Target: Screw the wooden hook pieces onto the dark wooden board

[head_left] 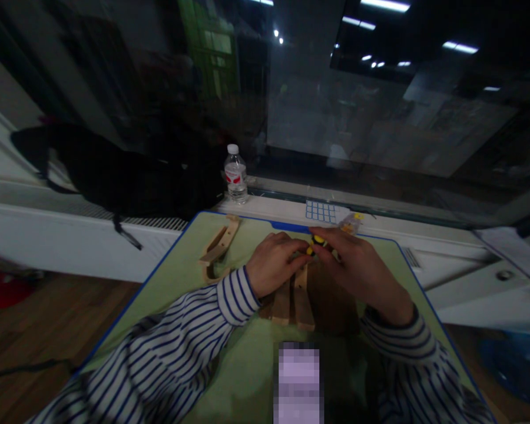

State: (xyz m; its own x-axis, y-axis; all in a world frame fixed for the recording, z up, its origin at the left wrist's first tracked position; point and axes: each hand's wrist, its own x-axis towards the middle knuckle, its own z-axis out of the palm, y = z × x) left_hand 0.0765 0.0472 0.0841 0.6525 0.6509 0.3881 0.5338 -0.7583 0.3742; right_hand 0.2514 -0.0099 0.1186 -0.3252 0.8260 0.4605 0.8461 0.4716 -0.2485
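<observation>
My left hand (271, 262) and my right hand (357, 265) meet over a small green table (168, 294), fingertips pinched together on a small yellow and black object (315, 242). Both hands rest above a wooden assembly (295, 300) of upright slats and a darker panel. What exactly the small object is stays hard to make out. Both arms wear blue and white striped sleeves.
Loose wooden pieces (218, 247) lie at the table's far left. A water bottle (235, 175), a gridded sheet (324, 211) and a small plastic bag (350, 222) sit on the white sill beyond. A black bag (115, 176) lies to the left. A glass window rises behind.
</observation>
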